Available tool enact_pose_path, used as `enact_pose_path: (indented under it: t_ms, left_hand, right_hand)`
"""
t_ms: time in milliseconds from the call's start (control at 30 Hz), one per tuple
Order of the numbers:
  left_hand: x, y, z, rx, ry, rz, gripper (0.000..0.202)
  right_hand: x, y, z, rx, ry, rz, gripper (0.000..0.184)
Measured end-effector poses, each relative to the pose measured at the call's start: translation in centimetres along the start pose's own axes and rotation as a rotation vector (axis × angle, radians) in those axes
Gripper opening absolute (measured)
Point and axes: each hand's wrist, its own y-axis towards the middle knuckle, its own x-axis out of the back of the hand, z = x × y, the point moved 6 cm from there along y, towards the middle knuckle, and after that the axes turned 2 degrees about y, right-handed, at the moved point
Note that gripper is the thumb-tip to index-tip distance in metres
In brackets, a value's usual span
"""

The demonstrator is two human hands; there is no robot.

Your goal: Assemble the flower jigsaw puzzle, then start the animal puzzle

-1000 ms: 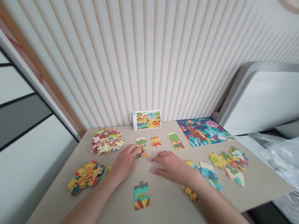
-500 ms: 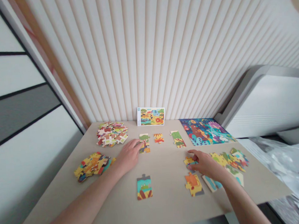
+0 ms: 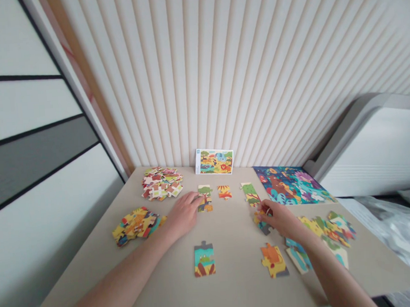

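Observation:
My right hand (image 3: 278, 218) pinches a yellow and blue-grey puzzle piece (image 3: 263, 223), which sits at an angle, partly covered by my fingers. Just beyond it lies a green tree piece (image 3: 250, 193); nearer to me is an orange and yellow piece (image 3: 273, 260). My left hand (image 3: 184, 215) rests on the table with fingers stretched, their tips touching the left edge of a joined tree section (image 3: 205, 205). Between the two tree pieces is a small sun piece (image 3: 224, 192). A piece with a green frog-like animal (image 3: 204, 260) lies toward me.
A picture card (image 3: 214, 161) leans against the ribbed wall. Piles of pieces, one pink (image 3: 160, 182) and one yellow (image 3: 136, 224), lie left. At right are more loose pieces (image 3: 333, 228), partly behind my forearm, and a dark blue assembled puzzle (image 3: 294, 184).
My right hand has closed on the blue-grey piece and turned it. My left hand stays by the tree section. The whole view has shifted slightly.

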Motion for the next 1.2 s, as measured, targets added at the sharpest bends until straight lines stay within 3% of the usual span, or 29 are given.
enact_pose_path:
  t_ms: [133, 267, 400, 533, 667, 1033, 1200]
  left_hand:
    - [0.0, 0.0, -0.1, 0.000, 0.015, 0.006, 0.063]
    - [0.3, 0.0, -0.4, 0.008, 0.021, 0.025, 0.062]
    - [0.8, 0.1, -0.7, 0.018, 0.022, 0.026, 0.056]
    - [1.0, 0.1, -0.9, 0.014, 0.013, 0.026, 0.054]
    - [1.0, 0.1, -0.8, 0.031, 0.008, 0.028, 0.053]
    - [0.9, 0.1, -0.7, 0.049, -0.005, 0.027, 0.052]
    - [1.1, 0.3, -0.9, 0.051, -0.008, 0.012, 0.042]
  right_hand:
    - [-1.7, 2.2, 4.4, 0.088, 0.142, 0.015, 0.020]
    - [-6.1, 5.0, 9.2, 0.169, 0.363, 0.055, 0.021]
    - [-10.0, 6.1, 11.4, 0.184, 0.374, 0.076, 0.015]
    - [-9.4, 4.1, 12.2, 0.407, 0.133, -0.016, 0.023]
    - [-8.6, 1.4, 12.4, 0.566, -0.016, 0.044, 0.032]
    - [-10.1, 0.6, 13.6, 0.518, -0.269, 0.020, 0.024]
    - [-10.0, 0.4, 13.9, 0.495, -0.303, -0.008, 0.023]
